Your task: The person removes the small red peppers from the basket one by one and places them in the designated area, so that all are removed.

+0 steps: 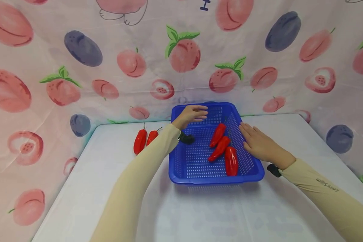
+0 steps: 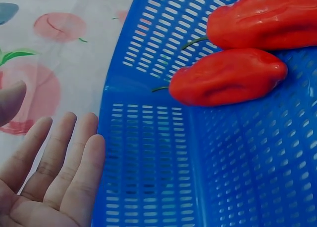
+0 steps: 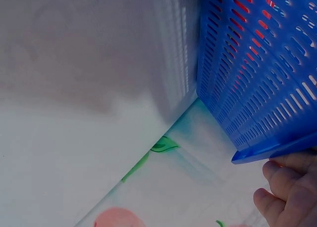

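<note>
A blue slotted plastic basket point(image 1: 195, 180) stands on the white table with three red chili peppers point(image 1: 231, 161) inside, toward its right side. Over the basket's back left part hovers my left hand point(image 1: 191, 115), its fingers loosely extended and nothing in them. The left wrist view shows that palm point(image 2: 54, 187) beside the basket rim, apart from the red peppers point(image 2: 228, 77). My right hand point(image 1: 258, 143) lies along the basket's right rim, fingers straight. In the right wrist view its fingertips point(image 3: 283, 182) are at the rim, partly cut off by the frame.
Two more red peppers point(image 1: 140, 141) lie on the white table point(image 1: 109, 141) left of the basket, one partly behind my left sleeve. A fruit-patterned cloth point(image 1: 139, 43) hangs behind and at both sides of the table.
</note>
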Demonstrator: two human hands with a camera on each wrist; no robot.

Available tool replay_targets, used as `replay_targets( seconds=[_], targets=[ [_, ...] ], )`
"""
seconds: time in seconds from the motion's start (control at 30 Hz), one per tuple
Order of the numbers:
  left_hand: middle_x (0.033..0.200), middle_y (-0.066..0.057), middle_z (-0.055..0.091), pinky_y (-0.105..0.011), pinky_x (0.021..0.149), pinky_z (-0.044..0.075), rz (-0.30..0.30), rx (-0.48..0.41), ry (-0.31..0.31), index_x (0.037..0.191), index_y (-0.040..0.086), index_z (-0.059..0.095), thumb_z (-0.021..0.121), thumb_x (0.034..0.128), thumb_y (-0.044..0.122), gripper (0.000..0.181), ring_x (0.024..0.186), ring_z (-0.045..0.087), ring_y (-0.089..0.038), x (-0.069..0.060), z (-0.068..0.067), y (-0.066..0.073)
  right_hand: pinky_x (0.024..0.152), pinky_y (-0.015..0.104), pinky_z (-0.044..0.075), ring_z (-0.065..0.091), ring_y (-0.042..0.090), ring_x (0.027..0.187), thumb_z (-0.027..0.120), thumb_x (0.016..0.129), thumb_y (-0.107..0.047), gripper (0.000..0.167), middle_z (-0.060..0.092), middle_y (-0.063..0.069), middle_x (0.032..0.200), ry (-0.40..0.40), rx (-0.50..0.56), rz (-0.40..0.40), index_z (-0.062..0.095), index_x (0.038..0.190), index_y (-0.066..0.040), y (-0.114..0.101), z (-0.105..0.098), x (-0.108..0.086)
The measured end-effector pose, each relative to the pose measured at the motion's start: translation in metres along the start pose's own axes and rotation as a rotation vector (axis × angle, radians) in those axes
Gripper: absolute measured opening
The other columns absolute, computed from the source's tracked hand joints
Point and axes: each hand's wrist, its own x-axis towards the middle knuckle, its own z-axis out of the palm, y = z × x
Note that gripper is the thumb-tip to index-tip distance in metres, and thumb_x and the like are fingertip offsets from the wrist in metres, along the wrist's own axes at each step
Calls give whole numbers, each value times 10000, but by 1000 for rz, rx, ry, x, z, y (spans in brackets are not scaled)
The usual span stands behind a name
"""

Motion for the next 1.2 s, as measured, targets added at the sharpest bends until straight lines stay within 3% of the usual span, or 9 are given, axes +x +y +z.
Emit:
replay_targets(
  seconds=[0.23,0.57,1.2],
  targets=[
    [1338,-153,553,-377,1026,459,-68,31,-23,1340,38,507,595,922,132,437,1191,575,-285,18,10,-9,1143,598,164,184,444,1407,453,941,-194,635,187,278,1525,11,-5,2,206,1443,104,1,3,-1],
    [1359,-147,537,-379,1060,427,-132,120,-150,1361,37,484,608,909,102,473,1211,559,-281,36,17,-19,1147,587,167,196,444,1404,444,946,-179,609,204,281,1519,7,-7,-8,224,1436,110,0,1,-2],
    [1278,-177,596,-363,1006,475,-141,150,-74,1322,11,520,609,896,49,437,1165,590,-282,51,38,-40,1146,585,172,209,443,1401,448,942,-175,611,216,283,1515,13,-16,-12,228,1434,111,0,0,-1]
  ],
)
